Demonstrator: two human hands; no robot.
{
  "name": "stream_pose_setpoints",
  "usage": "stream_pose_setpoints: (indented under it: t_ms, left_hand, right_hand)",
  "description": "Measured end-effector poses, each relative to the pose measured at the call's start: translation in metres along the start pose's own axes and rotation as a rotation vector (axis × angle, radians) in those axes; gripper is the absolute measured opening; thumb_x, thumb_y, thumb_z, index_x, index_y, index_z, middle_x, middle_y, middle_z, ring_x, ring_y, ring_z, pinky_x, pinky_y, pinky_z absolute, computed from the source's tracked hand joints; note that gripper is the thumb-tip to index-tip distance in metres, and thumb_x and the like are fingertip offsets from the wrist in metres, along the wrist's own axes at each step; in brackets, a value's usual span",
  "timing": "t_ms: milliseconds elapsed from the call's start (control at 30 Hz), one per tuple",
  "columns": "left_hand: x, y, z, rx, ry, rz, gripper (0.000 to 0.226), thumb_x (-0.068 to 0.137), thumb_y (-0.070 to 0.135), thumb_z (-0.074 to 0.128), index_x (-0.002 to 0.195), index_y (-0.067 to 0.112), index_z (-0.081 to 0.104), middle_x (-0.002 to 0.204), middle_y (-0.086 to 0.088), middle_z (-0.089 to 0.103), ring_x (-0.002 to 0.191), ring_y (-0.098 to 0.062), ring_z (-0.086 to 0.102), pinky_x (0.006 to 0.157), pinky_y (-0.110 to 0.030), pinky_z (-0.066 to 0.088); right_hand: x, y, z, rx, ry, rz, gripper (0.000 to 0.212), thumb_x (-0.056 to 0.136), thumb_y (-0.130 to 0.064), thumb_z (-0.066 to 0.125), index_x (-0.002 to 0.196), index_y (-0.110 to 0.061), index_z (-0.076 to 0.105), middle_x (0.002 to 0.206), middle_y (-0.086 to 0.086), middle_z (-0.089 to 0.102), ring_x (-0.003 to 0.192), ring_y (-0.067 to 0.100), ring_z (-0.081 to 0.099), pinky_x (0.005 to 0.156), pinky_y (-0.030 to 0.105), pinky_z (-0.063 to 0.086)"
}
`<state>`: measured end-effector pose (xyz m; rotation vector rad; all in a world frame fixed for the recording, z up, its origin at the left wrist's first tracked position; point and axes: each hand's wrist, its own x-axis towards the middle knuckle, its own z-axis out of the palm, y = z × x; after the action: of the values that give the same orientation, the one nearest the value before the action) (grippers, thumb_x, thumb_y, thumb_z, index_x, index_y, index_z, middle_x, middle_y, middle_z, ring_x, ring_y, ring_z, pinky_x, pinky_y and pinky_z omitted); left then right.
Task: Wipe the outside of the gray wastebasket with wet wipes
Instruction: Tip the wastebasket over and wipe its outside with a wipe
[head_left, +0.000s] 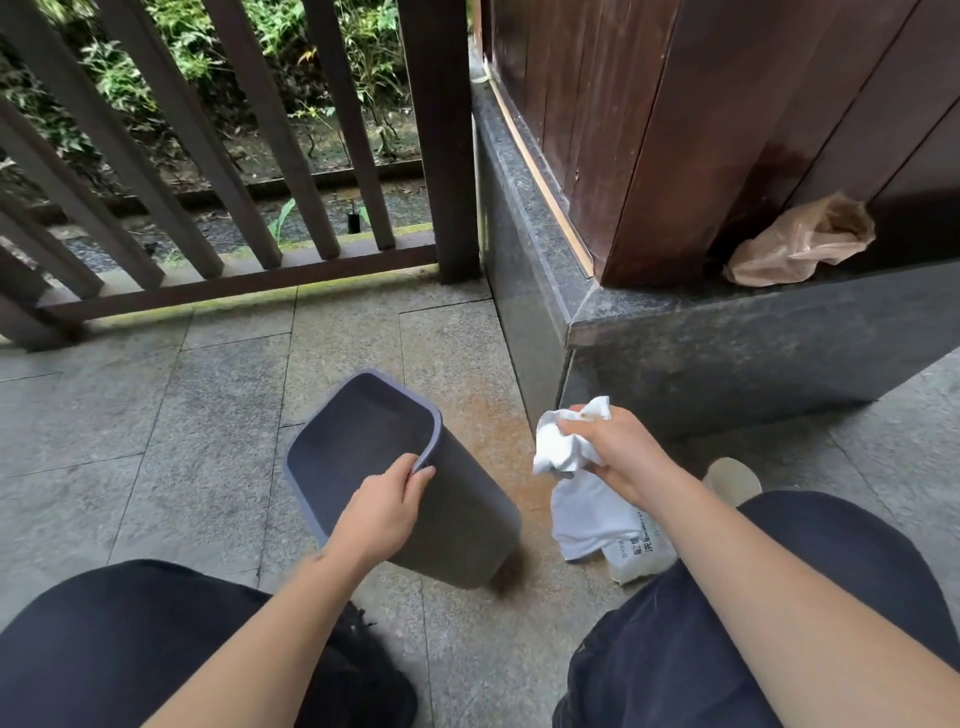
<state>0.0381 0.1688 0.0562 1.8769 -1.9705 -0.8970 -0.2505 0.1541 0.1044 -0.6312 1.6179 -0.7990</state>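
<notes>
The gray wastebasket (462, 509) is tilted over the stone floor, its open mouth facing up and away from me. My left hand (384, 512) grips its near rim, fingers inside and thumb on the outer wall. To its right, my right hand (618, 452) holds a crumpled white wet wipe (558, 444), apart from the basket. Below that hand a white wipes pack (608, 525) with printed text lies on the floor beside my right knee.
A dark wooden railing (218, 182) closes the far side. A granite ledge (727, 332) and wooden wall stand to the right, with a brown plastic bag (795, 244) on the ledge. My knees in dark trousers frame the bottom, and a light shoe (732, 478) shows.
</notes>
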Motion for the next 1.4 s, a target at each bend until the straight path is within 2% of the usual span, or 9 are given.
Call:
stream_pose_setpoints:
  t_ms: [133,300,533,633,800,967,1067,1167,1400]
  left_hand:
    - [-0.006,-0.008,0.007,0.054,-0.076,0.036,0.019,0.097,0.057,0.042,0.102,0.041,0.051,0.071,0.005,0.062,0.065,-0.014,0.06,0.056,-0.032,0.043]
    - [-0.009,-0.005,0.001,-0.029,-0.098,0.029,0.032,0.098,0.053,0.046,0.08,0.029,0.058,0.066,0.001,0.06,0.06,-0.012,0.056,0.056,-0.032,0.039]
    - [-0.02,-0.016,-0.008,-0.533,-0.143,-0.236,0.04,0.093,0.059,0.05,0.097,0.024,0.069,0.094,0.006,0.073,0.087,-0.01,0.068,0.08,-0.034,0.05]
    - [-0.027,-0.024,0.002,-0.648,-0.185,-0.313,0.031,0.096,0.052,0.053,0.095,0.029,0.073,0.096,0.001,0.075,0.088,-0.015,0.071,0.072,-0.028,0.053]
    - [-0.022,-0.027,0.001,-0.582,-0.156,-0.334,0.039,0.09,0.067,0.049,0.095,0.037,0.073,0.099,0.015,0.074,0.092,-0.002,0.068,0.08,-0.025,0.048]
    - [-0.016,-0.015,0.002,-0.583,-0.201,-0.37,0.038,0.088,0.074,0.042,0.09,0.052,0.073,0.097,0.029,0.07,0.088,0.011,0.064,0.081,-0.024,0.044]
    - [-0.014,-0.015,0.006,-0.54,-0.187,-0.381,0.052,0.086,0.074,0.046,0.099,0.032,0.074,0.099,0.021,0.073,0.093,0.001,0.067,0.087,-0.03,0.048]
    - [-0.023,-0.009,0.01,-0.471,-0.122,-0.335,0.059,0.088,0.072,0.046,0.084,0.018,0.07,0.074,0.016,0.067,0.068,-0.002,0.062,0.07,-0.029,0.046]
    - [-0.054,0.01,0.011,-0.35,-0.003,-0.197,0.065,0.09,0.07,0.042,0.071,0.007,0.041,0.061,0.006,0.035,0.056,-0.01,0.038,0.059,-0.034,0.03]
  right_hand:
    - [0.002,0.005,0.026,-0.04,-0.022,-0.07,0.029,0.086,-0.007,0.068,0.115,-0.006,0.065,0.112,0.01,0.068,0.103,0.024,0.066,0.093,0.044,0.054]
    - [0.004,-0.006,0.042,-0.244,-0.088,-0.154,0.024,0.078,-0.017,0.07,0.097,-0.002,0.069,0.074,0.008,0.066,0.074,0.013,0.057,0.059,0.022,0.04]
    - [0.006,0.008,0.053,-0.327,0.097,-0.24,0.022,0.09,-0.019,0.054,0.113,-0.021,0.056,0.106,-0.003,0.061,0.094,0.016,0.059,0.073,0.028,0.045]
    - [0.006,0.016,0.054,-0.326,0.118,-0.157,0.026,0.089,-0.021,0.054,0.114,-0.015,0.059,0.111,0.004,0.064,0.099,0.023,0.061,0.08,0.035,0.051]
    - [0.007,0.029,0.055,-0.061,0.006,-0.058,0.03,0.088,-0.029,0.061,0.108,-0.006,0.062,0.108,0.01,0.066,0.102,0.029,0.064,0.092,0.05,0.053]
    - [0.013,0.025,0.058,0.34,-0.096,0.256,0.053,0.078,-0.068,0.062,0.099,-0.019,0.056,0.085,0.001,0.057,0.056,0.02,0.057,0.04,0.023,0.039]
    - [0.02,0.029,0.057,0.285,0.039,0.203,0.043,0.082,-0.059,0.06,0.099,-0.02,0.049,0.076,-0.004,0.04,0.058,0.017,0.043,0.04,0.028,0.031]
    - [0.015,0.03,0.055,0.266,0.077,0.145,0.026,0.086,-0.039,0.057,0.082,-0.016,0.046,0.07,0.002,0.04,0.056,0.018,0.038,0.044,0.028,0.026]
    - [-0.018,0.019,0.056,0.191,-0.014,0.031,0.032,0.097,-0.036,0.049,0.084,-0.007,0.053,0.077,0.009,0.071,0.052,0.015,0.064,0.049,0.024,0.044]
